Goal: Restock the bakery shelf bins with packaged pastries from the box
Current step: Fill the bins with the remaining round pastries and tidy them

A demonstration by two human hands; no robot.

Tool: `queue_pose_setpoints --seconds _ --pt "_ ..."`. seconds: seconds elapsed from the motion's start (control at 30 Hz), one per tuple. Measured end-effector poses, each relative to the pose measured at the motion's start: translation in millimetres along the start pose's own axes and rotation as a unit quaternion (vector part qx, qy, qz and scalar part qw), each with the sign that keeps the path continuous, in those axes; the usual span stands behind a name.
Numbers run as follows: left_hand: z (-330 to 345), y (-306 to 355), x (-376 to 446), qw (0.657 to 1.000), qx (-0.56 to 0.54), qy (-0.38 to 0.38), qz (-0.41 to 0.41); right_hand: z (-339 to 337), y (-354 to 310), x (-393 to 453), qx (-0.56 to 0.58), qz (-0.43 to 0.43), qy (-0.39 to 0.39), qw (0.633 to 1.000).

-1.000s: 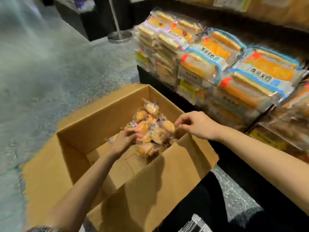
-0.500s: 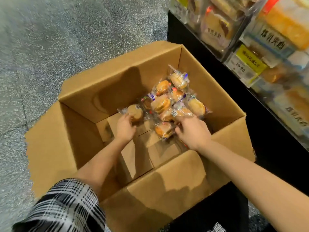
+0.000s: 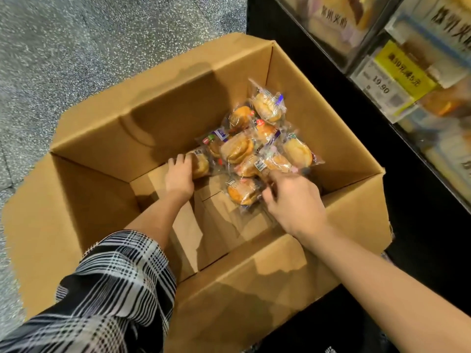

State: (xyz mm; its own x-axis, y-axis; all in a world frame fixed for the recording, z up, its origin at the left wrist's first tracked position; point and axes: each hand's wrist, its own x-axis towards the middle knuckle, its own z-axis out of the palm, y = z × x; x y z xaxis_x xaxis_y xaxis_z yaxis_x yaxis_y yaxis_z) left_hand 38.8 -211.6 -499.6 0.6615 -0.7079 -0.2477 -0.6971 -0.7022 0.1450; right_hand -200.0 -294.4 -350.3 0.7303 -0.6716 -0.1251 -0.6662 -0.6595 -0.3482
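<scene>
The left hand (image 3: 179, 174) gripped one wrapped pastry (image 3: 201, 163). The right hand (image 3: 293, 200), fingers curled, reached into the pile of packaged pastries (image 3: 254, 149); its hold could not be determined. All lay inside the open cardboard box (image 3: 102, 194), beside the shelf bins (image 3: 397, 80).

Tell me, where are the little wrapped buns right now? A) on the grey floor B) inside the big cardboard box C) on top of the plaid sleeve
B, the wrapped buns lie piled on the bottom of the open cardboard box, with both hands reaching in among them.
</scene>
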Motion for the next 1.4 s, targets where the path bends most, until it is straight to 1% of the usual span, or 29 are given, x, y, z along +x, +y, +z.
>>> queue_pose_setpoints --seconds 0.07,0.1,0.17,0.2,0.23,0.27,0.33,0.37,0.4,0.5,0.57,0.63,0.73,0.83,0.9,0.93,1.0,1.03,1.07,1.1,1.13,1.17,1.2,1.23,1.27,1.33,1.4 --pt "-5.3 0.8 -0.2 0.998 -0.061 -0.006 -0.008 -0.4 0.0 0.4 -0.002 0.002 -0.007 1.000" --pt "-7.8 0.8 -2.7 0.992 -0.122 -0.005 -0.032 -0.8 -0.2 0.7 -0.003 0.000 -0.011 1.000" --pt "-11.5 0.5 -14.3 0.960 -0.267 0.005 -0.090 -2.4 -0.6 1.6 0.002 -0.002 -0.017 1.000" --pt "-11.6 -1.1 -22.8 0.943 -0.315 0.019 -0.106 -3.1 -0.9 1.3 0.003 -0.002 -0.020 1.000" --pt "-11.2 -3.8 -32.7 0.934 -0.338 0.033 -0.111 -3.7 -1.3 1.0 0.002 -0.001 -0.021 1.000" --pt "-11.5 -6.1 -43.5 0.933 -0.343 0.042 -0.101 -3.9 -1.3 0.8 0.000 0.003 -0.020 1.000" --pt "-13.6 -8.8 -63.7 0.934 -0.346 0.047 -0.069 -4.0 -1.7 -0.2 0.002 0.011 -0.004 1.000" --pt "-15.0 -8.2 -73.2 0.927 -0.366 0.044 -0.067 -4.4 -1.9 -1.2 0.003 0.012 0.007 1.000" --pt "-17.7 -6.6 -82.3 0.913 -0.398 0.042 -0.078 -5.0 -2.1 -2.7 0.005 0.011 0.019 1.000" --pt "-34.7 6.3 -96.3 0.850 -0.510 0.063 -0.116 -6.1 -1.6 -6.7 0.022 0.003 0.032 0.999" --pt "-53.8 19.4 -98.8 0.832 -0.539 0.083 -0.101 -6.1 -1.7 -8.8 0.044 0.002 0.030 0.999" --pt "-74.5 33.4 -101.0 0.827 -0.551 0.087 -0.070 -6.3 -1.9 -9.0 0.073 0.003 0.019 0.997" --pt "-98.5 51.2 -104.7 0.823 -0.565 0.059 -0.010 -15.0 0.0 -9.6 0.161 -0.007 -0.009 0.987" --pt "-108.8 67.0 -108.2 0.829 -0.557 0.011 0.038 -26.0 6.6 -13.6 0.298 0.005 -0.048 0.953" --pt "-108.4 77.5 -109.9 0.830 -0.555 -0.007 0.052 -29.0 11.1 -14.7 0.354 0.026 -0.051 0.934" --pt "-107.1 83.1 -111.3 0.823 -0.565 -0.014 0.056 -29.2 13.6 -13.5 0.371 0.038 -0.046 0.927" --pt "-105.7 94.2 -112.5 0.793 -0.606 -0.034 0.049 -28.6 19.9 -9.5 0.376 0.057 -0.030 0.924" --pt "-104.1 97.9 -111.2 0.775 -0.629 -0.048 0.036 -27.3 24.0 -8.0 0.347 0.068 -0.014 0.935" --pt "-99.7 99.7 -108.2 0.762 -0.645 -0.057 0.016 -26.1 28.1 -6.9 0.283 0.080 0.014 0.956" --pt "-92.8 100.0 -105.0 0.758 -0.649 -0.059 -0.003 -23.7 32.6 -6.9 0.199 0.093 0.047 0.974" --pt "-82.9 97.7 -102.1 0.778 -0.626 -0.048 -0.016 -22.1 35.8 -7.9 0.128 0.103 0.087 0.983" --pt "-71.9 93.8 -99.0 0.823 -0.567 -0.030 -0.011 -20.5 37.9 -8.7 0.092 0.116 0.123 0.981" --pt "-60.7 88.1 -97.4 0.876 -0.483 -0.016 0.013 -19.2 38.4 -9.1 0.084 0.127 0.143 0.978" --pt "-50.2 83.0 -97.2 0.915 -0.400 -0.017 0.047 -17.8 38.0 -8.8 0.081 0.135 0.147 0.977" --pt "-39.5 79.4 -97.1 0.938 -0.336 -0.035 0.080 -16.1 37.2 -7.5 0.069 0.140 0.139 0.978" --pt "-18.9 75.4 -97.3 0.951 -0.273 -0.097 0.111 -14.8 36.7 -5.1 0.039 0.149 0.118 0.981" --pt "-1.4 74.7 -95.7 0.950 -0.260 -0.132 0.117 -15.1 36.7 -4.0 0.025 0.156 0.108 0.982"
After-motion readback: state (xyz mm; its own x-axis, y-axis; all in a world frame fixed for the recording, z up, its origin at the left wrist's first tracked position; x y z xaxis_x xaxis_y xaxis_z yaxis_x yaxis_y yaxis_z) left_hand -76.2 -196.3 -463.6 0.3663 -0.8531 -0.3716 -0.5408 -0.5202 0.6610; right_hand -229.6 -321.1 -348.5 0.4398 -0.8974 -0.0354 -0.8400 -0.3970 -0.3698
